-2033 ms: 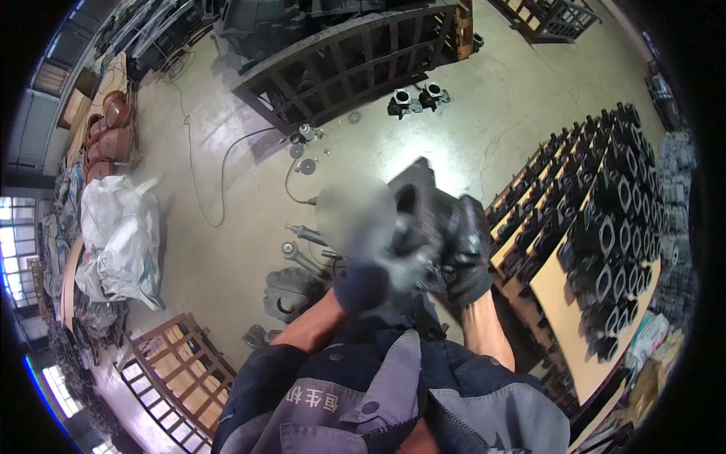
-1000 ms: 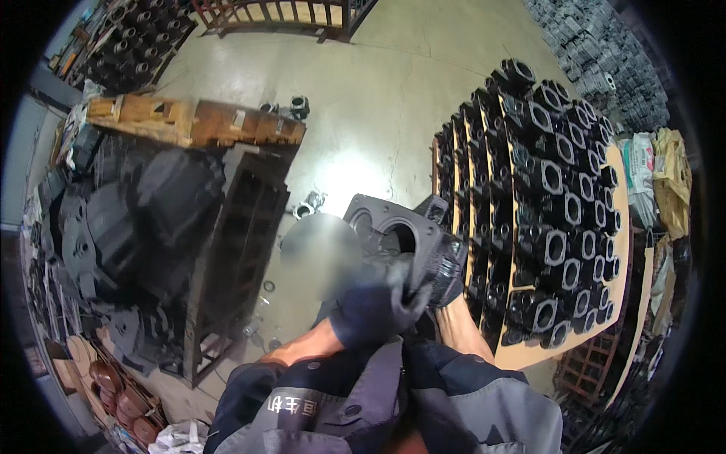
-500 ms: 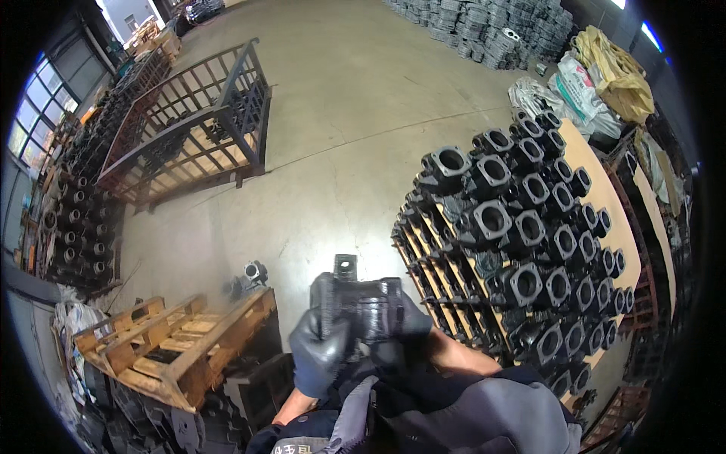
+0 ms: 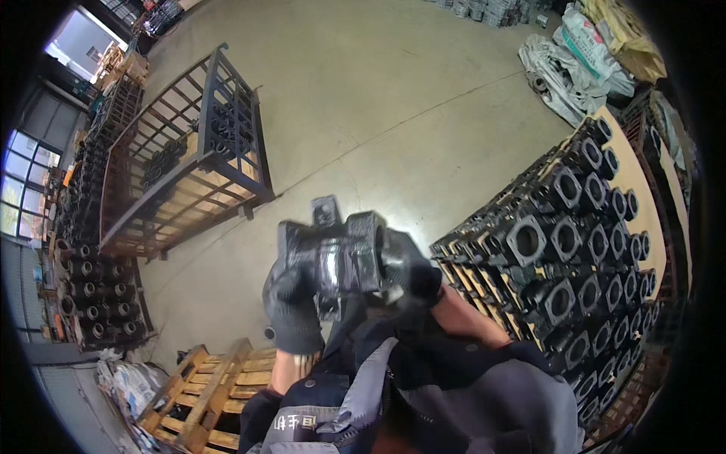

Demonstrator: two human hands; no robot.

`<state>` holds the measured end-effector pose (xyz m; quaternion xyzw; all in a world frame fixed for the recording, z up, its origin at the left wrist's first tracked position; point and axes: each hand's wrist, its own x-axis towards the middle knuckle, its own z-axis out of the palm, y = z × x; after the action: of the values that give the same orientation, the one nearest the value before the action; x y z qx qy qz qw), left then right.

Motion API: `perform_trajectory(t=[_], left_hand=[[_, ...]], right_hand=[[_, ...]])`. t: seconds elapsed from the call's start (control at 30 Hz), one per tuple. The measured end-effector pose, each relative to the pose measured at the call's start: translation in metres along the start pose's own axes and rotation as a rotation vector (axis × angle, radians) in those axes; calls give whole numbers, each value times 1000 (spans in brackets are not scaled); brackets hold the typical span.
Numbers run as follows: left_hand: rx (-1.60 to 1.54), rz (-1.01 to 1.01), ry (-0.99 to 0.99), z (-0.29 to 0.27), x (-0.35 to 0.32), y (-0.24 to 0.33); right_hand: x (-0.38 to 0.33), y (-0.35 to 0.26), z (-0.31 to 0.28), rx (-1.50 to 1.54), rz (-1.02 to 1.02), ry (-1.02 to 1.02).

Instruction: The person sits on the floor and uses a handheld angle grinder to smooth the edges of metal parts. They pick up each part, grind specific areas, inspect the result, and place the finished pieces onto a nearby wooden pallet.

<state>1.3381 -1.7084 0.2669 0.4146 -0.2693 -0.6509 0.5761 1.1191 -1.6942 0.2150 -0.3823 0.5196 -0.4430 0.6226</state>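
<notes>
Squarely between your two gloved hands sits the black casting [image 4: 333, 257], held up in front of your jacket [image 4: 469, 393] with its long axis running roughly nine to three o'clock — a holed lug sticks out toward twelve. Your left hand [image 4: 293, 303] is clamped on its nine o'clock end, thumb in view on the near side; your right hand [image 4: 412, 271] closes around the three o'clock end, its fingertips too blurred to make out. Of the two, your right is nearer the stacked castings [image 4: 544, 291], which stand near at three o'clock, open flanges showing. Between your casting and that stack's closest edge runs a strip of concrete floor [image 4: 386, 166] — it widens toward twelve and one o'clock. A metal crate [image 4: 203, 157] bounds it at ten o'clock, a wooden pallet [image 4: 217, 390] at seven to eight.
</notes>
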Motion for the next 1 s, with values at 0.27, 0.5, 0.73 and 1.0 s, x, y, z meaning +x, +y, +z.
perform_trajectory(t=[0.27, 0.5, 0.73, 1.0], left_hand=[[-265, -437, -304, 89, 218, -37], [15, -557, -425, 247, 307, -111], [274, -538, -738, 336, 402, -182], [872, 164, -1416, 524, 447, -251]], right_hand=[[116, -124, -69, 37, -20, 370], [175, -140, -227, -515, -198, 617], [225, -156, -339, -281, 68, 785], [219, -188, -468, -1054, -154, 1188]])
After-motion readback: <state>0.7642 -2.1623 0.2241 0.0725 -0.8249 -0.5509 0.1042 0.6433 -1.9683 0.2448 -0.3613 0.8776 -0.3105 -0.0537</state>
